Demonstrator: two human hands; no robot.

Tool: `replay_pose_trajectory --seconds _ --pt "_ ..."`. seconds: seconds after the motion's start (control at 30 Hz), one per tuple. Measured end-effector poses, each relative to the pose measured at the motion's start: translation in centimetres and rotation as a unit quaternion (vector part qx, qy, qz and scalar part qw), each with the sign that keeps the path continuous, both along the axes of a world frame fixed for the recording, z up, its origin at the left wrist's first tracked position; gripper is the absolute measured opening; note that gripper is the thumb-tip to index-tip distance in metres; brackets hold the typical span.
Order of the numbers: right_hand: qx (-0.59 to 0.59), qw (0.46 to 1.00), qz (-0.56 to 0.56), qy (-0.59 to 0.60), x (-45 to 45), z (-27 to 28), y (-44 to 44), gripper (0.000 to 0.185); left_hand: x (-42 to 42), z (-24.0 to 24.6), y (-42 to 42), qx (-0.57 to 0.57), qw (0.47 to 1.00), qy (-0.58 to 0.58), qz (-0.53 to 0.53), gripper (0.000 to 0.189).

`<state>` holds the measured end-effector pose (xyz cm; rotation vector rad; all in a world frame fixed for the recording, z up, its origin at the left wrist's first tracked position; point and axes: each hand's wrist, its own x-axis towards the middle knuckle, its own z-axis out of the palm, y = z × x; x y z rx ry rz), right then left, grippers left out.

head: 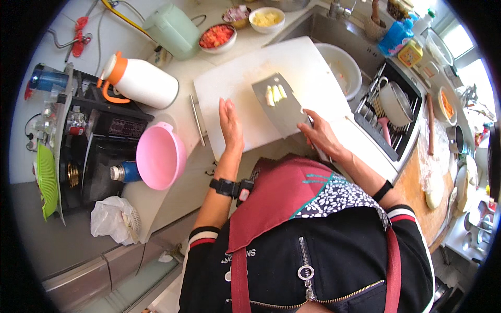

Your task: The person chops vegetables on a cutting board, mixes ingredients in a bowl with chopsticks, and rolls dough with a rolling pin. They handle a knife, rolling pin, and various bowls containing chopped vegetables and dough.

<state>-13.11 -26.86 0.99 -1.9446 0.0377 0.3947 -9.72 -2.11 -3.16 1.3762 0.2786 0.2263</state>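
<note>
My right hand [321,134] grips a cleaver [283,111] near the handle, its broad blade lying flat over the white cutting board [313,64]. On the blade rest several short pale-green vegetable pieces [276,95]. My left hand [231,123] is raised at the board's left part, empty, palm turned sideways, with the fingers close together but extended. Beyond the board stand a bowl of diced red vegetable [218,37], a bowl of chopped pinkish-white pieces [236,15] and a white bowl of yellow pieces [267,19].
A white jug with orange handle [145,84], a pink plastic bowl [161,156] and a green kettle [172,31] stand left. The steel sink [313,23] holds a white basin [350,70]. Right is a drawer-like rack [415,129] holding a pot [395,103].
</note>
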Motion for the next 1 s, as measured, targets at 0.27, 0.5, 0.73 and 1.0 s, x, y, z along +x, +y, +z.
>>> replay_pose_trajectory --seconds 0.27,0.5,0.73,1.0 --pt "-0.059 0.997 -0.05 -0.013 -1.5 -2.7 -1.4 0.063 -1.0 -2.7 2.2 0.093 0.994 0.052 -0.035 0.032" --pt "-0.153 0.982 -0.009 -0.107 -2.2 -4.5 -1.1 0.067 -1.1 -3.0 2.6 0.268 0.962 0.027 -0.041 0.024" --pt "-0.212 0.975 -0.009 -0.069 -2.7 -3.8 -0.8 0.067 -1.4 -4.7 2.2 0.283 0.959 -0.031 -0.016 0.02" --pt "-0.162 0.976 0.004 -0.146 0.4 -2.5 -2.5 0.06 -1.5 -4.7 2.1 0.275 0.961 -0.038 -0.011 0.018"
